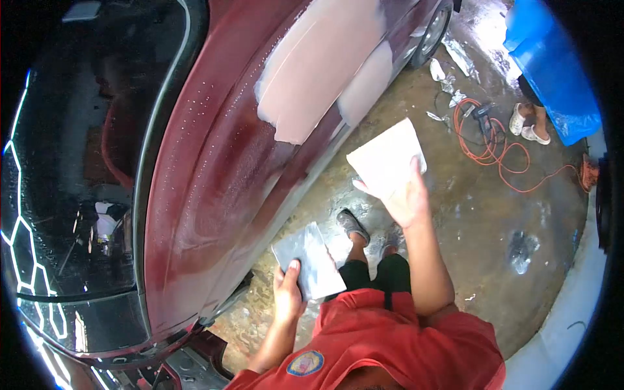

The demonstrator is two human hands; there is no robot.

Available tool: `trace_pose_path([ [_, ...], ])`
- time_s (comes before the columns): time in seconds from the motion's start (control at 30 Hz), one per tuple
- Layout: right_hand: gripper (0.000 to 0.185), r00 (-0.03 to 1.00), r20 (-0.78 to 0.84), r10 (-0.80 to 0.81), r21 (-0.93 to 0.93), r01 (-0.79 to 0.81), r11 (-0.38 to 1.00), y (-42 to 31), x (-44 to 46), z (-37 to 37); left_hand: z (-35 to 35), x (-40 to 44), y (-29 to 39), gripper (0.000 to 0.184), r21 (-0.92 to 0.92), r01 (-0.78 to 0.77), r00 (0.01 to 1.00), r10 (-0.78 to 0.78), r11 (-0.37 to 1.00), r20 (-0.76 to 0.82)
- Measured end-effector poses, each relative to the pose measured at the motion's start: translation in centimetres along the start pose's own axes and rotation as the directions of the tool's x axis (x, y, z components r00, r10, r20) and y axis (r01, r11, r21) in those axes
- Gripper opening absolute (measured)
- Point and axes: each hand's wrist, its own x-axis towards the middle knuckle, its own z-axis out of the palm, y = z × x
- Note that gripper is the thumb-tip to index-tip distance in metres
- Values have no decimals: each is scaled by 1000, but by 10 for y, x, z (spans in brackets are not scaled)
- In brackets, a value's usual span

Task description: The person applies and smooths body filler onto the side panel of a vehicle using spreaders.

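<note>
My left hand (287, 292) grips a flat grey rectangular plate (315, 257), its thumb lying on the plate's face. My right hand (408, 201), turned palm up, holds a white square sheet (387, 156), the thumb at its right edge and most fingers hidden beneath. Whether that sheet is paper or a thin board, I cannot tell. Left of both hands is a dark red car (221, 169), with a large pinkish-beige filler patch (318, 65) and a smaller adjoining patch (367, 84) on its side. Neither held thing touches the car.
An orange cable (484, 159) loops over the wet-looking floor beside a dark power tool (484, 120). Another person's feet in light clogs (530, 127) stand near a blue plastic sheet (552, 71). Crumpled scraps (455, 91) lie near the car's wheel (432, 32).
</note>
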Motion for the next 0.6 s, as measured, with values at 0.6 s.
trace_pose_path([
  [0.6,61,309,906,-288,-421,595,-685,38,127,123,-52,-33,-60,35,-16,11,968,-15,1000,-249],
])
